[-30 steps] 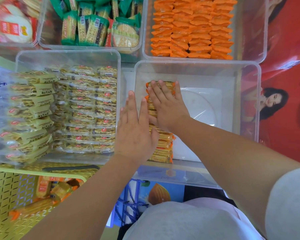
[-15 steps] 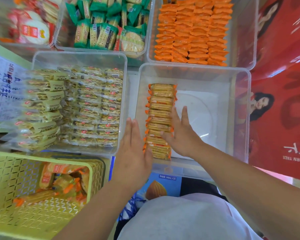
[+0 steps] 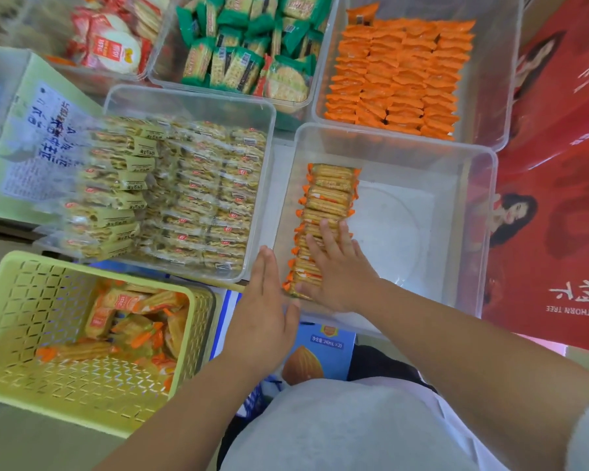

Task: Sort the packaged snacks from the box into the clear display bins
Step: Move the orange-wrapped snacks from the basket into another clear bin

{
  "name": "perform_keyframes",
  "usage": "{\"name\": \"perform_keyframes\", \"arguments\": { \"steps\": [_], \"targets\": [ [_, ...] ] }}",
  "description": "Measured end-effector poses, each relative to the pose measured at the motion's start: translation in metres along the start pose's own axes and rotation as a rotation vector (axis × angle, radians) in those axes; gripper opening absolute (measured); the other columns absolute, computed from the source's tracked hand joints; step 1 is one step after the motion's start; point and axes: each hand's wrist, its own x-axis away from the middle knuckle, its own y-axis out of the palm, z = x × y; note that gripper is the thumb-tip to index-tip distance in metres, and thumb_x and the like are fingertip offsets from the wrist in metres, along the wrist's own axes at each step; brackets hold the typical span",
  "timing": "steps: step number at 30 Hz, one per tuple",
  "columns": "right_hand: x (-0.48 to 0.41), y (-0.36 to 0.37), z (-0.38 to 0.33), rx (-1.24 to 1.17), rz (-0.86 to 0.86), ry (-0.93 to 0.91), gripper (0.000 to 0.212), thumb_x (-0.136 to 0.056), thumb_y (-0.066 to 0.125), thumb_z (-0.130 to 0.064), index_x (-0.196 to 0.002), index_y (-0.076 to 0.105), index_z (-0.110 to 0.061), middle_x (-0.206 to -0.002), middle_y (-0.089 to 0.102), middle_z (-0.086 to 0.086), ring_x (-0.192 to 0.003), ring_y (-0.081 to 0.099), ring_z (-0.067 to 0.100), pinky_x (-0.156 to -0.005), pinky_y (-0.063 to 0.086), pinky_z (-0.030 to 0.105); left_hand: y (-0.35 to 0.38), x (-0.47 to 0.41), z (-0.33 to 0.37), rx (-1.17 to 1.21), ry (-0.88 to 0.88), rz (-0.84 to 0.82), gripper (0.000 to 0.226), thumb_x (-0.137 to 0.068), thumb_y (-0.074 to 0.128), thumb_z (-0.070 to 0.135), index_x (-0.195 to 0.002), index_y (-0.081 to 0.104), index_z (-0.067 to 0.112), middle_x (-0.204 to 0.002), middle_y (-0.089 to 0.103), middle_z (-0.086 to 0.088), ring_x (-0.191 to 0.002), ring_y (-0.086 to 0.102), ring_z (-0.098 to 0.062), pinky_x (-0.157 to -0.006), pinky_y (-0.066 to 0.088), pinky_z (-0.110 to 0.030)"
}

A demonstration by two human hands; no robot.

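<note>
Straight and slightly spread, the fingers (image 3: 324,234) of the right hand (image 3: 337,270) press flat on the near half of a row of snack packs (image 3: 329,193) and grip nothing. The left hand (image 3: 262,300) hovers flat, fingers straight and together, just outside the left wall of the clear bin (image 3: 456,157) at its near corner. The packs are clear wrappers with orange crimped ends over pale ridged biscuits, stood on edge in one row along the bin's left wall. Similar packs lie loose in a yellow-green basket (image 3: 21,300) left of the bin.
</note>
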Motion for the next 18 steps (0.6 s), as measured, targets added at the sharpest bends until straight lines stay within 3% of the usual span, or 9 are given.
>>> {"name": "perform_keyframes", "arguments": {
  "steps": [3, 5, 8, 10, 13, 16, 18],
  "targets": [
    [0.001, -0.006, 0.005, -0.102, -0.012, -0.095, 0.103, -0.09, 0.035, -0.08, -0.16, -0.014, -0.022, -0.163, -0.031, -0.008, -0.14, -0.042, 0.041, -0.122, -0.007, 0.054, 0.002, -0.001, 0.001, -0.01, -0.009, 0.007, 0.082, -0.107, 0.046, 0.027, -0.161, -0.015, 0.014, -0.16, -0.029, 0.012, -0.145, -0.019, 0.006, -0.111, 0.0, -0.004],
    [0.006, -0.008, 0.017, -0.276, 0.041, -0.164, 0.092, -0.094, 0.046, -0.068, -0.162, -0.001, -0.025, -0.165, -0.023, -0.013, -0.145, -0.036, 0.034, -0.123, 0.001, 0.051, 0.001, -0.001, 0.001, -0.016, -0.016, -0.007, 0.082, -0.107, 0.045, 0.029, -0.161, -0.015, 0.013, -0.162, -0.027, 0.012, -0.144, -0.02, 0.006, -0.102, -0.01, 0.006],
    [0.015, -0.006, 0.033, -0.618, 0.327, -0.134, 0.074, -0.099, 0.058, -0.046, -0.16, 0.022, -0.026, -0.169, -0.004, -0.009, -0.154, -0.008, 0.014, -0.121, 0.012, 0.031, 0.001, -0.001, -0.002, -0.018, -0.02, -0.016, 0.083, -0.107, 0.045, 0.033, -0.162, -0.015, 0.015, -0.167, -0.023, 0.011, -0.142, -0.019, 0.009, -0.101, -0.007, 0.007],
    [0.016, -0.006, 0.037, -0.79, 0.512, 0.041, 0.068, -0.099, 0.06, -0.04, -0.158, 0.029, -0.023, -0.168, 0.015, -0.001, -0.153, 0.01, 0.011, -0.119, 0.02, 0.028, 0.001, -0.001, -0.003, -0.03, -0.019, -0.02, 0.084, -0.107, 0.044, 0.036, -0.162, -0.017, 0.017, -0.167, -0.024, 0.012, -0.141, -0.018, 0.01, -0.105, 0.002, -0.001],
    [0.013, -0.014, 0.03, -1.183, 0.359, 0.318, 0.065, -0.099, 0.057, -0.047, -0.154, 0.035, -0.021, -0.158, 0.037, 0.001, -0.14, 0.043, 0.019, -0.111, 0.037, 0.037, 0.002, -0.001, -0.003, -0.021, -0.021, -0.015, 0.085, -0.107, 0.045, 0.036, -0.161, -0.018, 0.018, -0.161, -0.029, 0.018, -0.141, -0.017, 0.011, -0.107, 0.007, -0.006],
    [0.009, -0.015, 0.016, -1.416, 0.194, 0.234, 0.031, -0.099, 0.059, -0.043, -0.129, 0.057, -0.036, -0.13, 0.066, -0.012, -0.109, 0.066, 0.006, -0.086, 0.049, 0.023, 0.003, -0.002, -0.005, -0.022, -0.014, -0.008, 0.085, -0.107, 0.044, 0.038, -0.161, -0.018, 0.019, -0.159, -0.032, 0.018, -0.141, -0.016, 0.011, -0.108, 0.012, -0.009],
    [0.009, -0.014, 0.009, -1.396, 0.154, 0.147, 0.035, -0.097, 0.061, -0.044, -0.132, 0.057, -0.039, -0.117, 0.07, -0.02, -0.1, 0.068, -0.002, -0.075, 0.049, 0.016, 0.003, -0.002, -0.006, -0.025, 0.0, -0.002, 0.086, -0.107, 0.044, 0.041, -0.161, -0.017, 0.018, -0.164, -0.029, 0.014, -0.145, -0.012, 0.008, -0.108, 0.016, -0.012]
  ]
}}
